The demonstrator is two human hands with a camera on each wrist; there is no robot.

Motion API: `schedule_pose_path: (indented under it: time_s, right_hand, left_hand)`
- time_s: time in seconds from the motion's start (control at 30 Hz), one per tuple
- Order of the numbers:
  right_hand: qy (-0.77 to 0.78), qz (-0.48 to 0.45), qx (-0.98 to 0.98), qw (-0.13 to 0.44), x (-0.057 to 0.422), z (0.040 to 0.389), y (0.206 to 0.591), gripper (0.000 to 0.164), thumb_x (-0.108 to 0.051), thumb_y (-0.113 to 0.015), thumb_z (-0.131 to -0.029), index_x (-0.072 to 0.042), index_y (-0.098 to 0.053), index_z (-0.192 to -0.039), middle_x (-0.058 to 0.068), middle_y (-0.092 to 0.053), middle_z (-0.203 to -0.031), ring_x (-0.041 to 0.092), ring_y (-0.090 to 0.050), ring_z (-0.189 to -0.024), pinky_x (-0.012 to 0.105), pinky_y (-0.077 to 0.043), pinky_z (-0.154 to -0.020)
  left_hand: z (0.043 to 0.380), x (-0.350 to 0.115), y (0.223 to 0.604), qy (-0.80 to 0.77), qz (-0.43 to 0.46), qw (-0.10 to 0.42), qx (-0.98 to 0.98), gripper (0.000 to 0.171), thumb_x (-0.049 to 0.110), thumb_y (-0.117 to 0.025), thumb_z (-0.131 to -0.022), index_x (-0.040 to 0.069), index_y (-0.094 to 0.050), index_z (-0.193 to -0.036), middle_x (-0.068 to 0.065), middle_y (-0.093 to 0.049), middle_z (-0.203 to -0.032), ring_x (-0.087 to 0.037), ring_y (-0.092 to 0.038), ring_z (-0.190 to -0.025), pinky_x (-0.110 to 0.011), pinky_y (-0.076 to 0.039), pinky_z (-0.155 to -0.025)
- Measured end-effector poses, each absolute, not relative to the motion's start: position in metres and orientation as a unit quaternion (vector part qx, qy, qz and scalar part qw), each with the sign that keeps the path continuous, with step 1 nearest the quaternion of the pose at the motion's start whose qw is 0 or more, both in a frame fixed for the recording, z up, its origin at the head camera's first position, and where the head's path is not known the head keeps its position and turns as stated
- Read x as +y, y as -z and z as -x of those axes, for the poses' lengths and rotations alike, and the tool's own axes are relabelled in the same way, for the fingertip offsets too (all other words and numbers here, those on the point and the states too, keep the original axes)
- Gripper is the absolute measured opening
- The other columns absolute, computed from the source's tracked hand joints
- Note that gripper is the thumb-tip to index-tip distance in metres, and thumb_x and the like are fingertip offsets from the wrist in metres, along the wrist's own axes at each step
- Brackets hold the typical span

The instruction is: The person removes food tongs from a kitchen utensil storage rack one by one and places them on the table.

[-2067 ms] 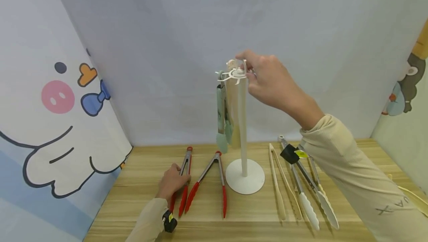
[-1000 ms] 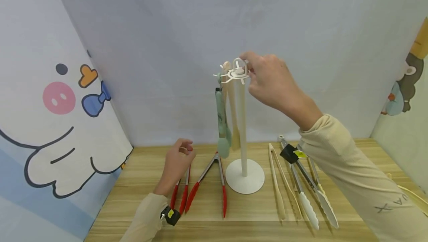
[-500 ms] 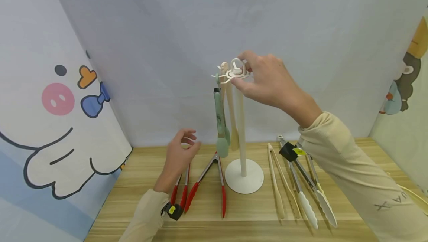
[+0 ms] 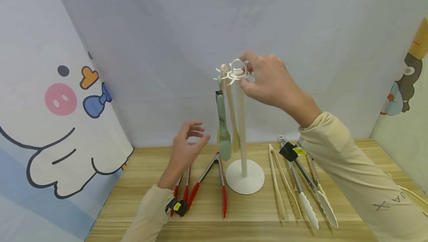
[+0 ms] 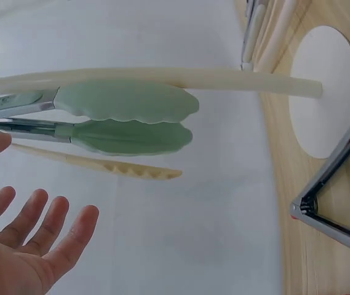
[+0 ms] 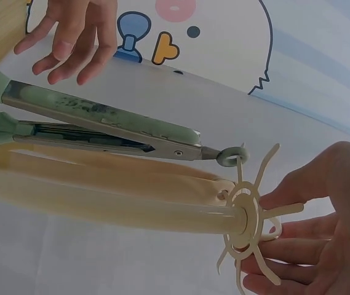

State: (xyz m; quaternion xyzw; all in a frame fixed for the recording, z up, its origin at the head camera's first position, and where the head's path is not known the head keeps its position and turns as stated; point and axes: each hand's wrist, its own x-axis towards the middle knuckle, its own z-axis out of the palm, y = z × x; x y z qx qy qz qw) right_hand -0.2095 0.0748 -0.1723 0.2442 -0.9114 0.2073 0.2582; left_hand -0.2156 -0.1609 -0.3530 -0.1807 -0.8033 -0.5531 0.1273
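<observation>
A white utensil stand (image 4: 245, 186) rises in the middle of the table. My right hand (image 4: 271, 80) holds its hook ring (image 6: 242, 215) at the top, thumb near the front edge and fingers behind. Green-tipped tongs (image 4: 222, 119) hang by their loop from one hook, and wooden tongs (image 4: 231, 114) hang beside them. Left of these, my left hand (image 4: 185, 147) hovers in the air with fingers spread and slightly bent, holding nothing. In the left wrist view, the green silicone tips (image 5: 128, 101) lie just beyond its thumb, apart from the fingers.
Red-tipped tongs (image 4: 223, 197) stand spread left of the base; another red-tipped pair (image 4: 186, 189) lies partly under the left forearm. To the right lie wooden tongs (image 4: 278, 197) and white-tipped tongs (image 4: 309, 208), with the right sleeve above some. A pale curtain hangs behind.
My left hand has left the red-tipped tongs and risen toward the hanging green tongs. My right hand stays at the ring, fingers slightly shifted. The hanging tongs have turned a little.
</observation>
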Motion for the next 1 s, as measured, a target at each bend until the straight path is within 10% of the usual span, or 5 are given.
schedule_pose_path:
  time_s: [0.47, 1.0]
  right_hand:
    - [-0.231, -0.243, -0.911, 0.238, 0.078, 0.212, 0.173, 0.034, -0.007, -0.053, -0.083, -0.001, -0.057, -0.116, 0.016, -0.068, -0.105, 0.034, -0.061, -0.101, 0.053, -0.035, -0.092]
    - [-0.245, -0.246, -0.912, 0.217, 0.080, 0.214, 0.173, 0.036, -0.004, -0.052, -0.081, -0.001, -0.056, -0.117, 0.015, -0.066, -0.112, 0.032, -0.059, -0.110, 0.054, -0.031, -0.099]
  left_hand:
    - [0.195, -0.138, 0.332, 0.576, 0.219, 0.104, -0.781, 0.046, 0.015, -0.069, -0.087, 0.006, -0.050, -0.127, -0.016, -0.057, -0.114, -0.029, -0.055, -0.106, -0.040, -0.050, -0.083]
    - [0.195, -0.119, 0.328, 0.590, 0.203, 0.069, -0.779, 0.058, 0.012, -0.073, -0.083, 0.006, -0.045, -0.132, -0.014, -0.054, -0.122, -0.034, -0.050, -0.113, -0.049, -0.045, -0.089]
